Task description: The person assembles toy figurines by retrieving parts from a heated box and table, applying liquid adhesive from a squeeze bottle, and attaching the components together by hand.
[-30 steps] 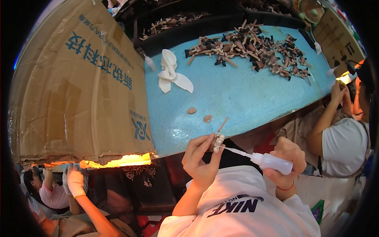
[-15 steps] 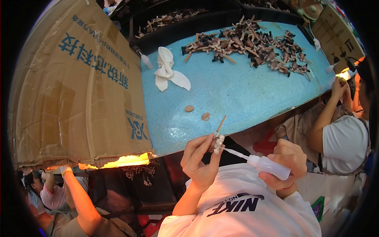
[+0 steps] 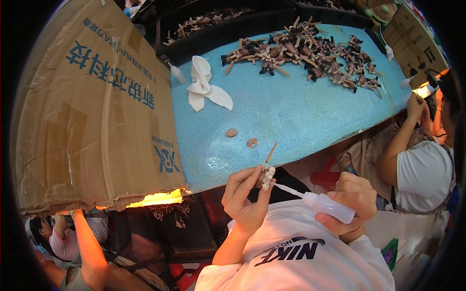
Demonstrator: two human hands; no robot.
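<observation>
Between the fingertips of my left hand (image 3: 245, 199) is a small pale figurine (image 3: 267, 173), with a flat wooden stick (image 3: 271, 152) pointing up out of it. My right hand (image 3: 353, 200) is wrapped round a white translucent squeeze bottle (image 3: 330, 207), tilted so its thin nozzle reaches left. The nozzle tip is at the figurine's lower side; whether it touches cannot be told. Just beyond my left hand, two small tan oval pieces (image 3: 231, 132) lie on the blue tabletop (image 3: 204, 145).
A pile of similar figurines on sticks (image 3: 310, 53) covers the far right of the table. A white cloth (image 3: 204, 85) and another small bottle (image 3: 177, 74) lie near a large cardboard box (image 3: 97, 116) on the left. Black trays (image 3: 233, 26) stand behind; co-workers sit at both sides.
Both hands stay nearly still, with figurine and bottle held as before. A co-worker's arm at the lower left has shifted slightly. The view has moved a little.
</observation>
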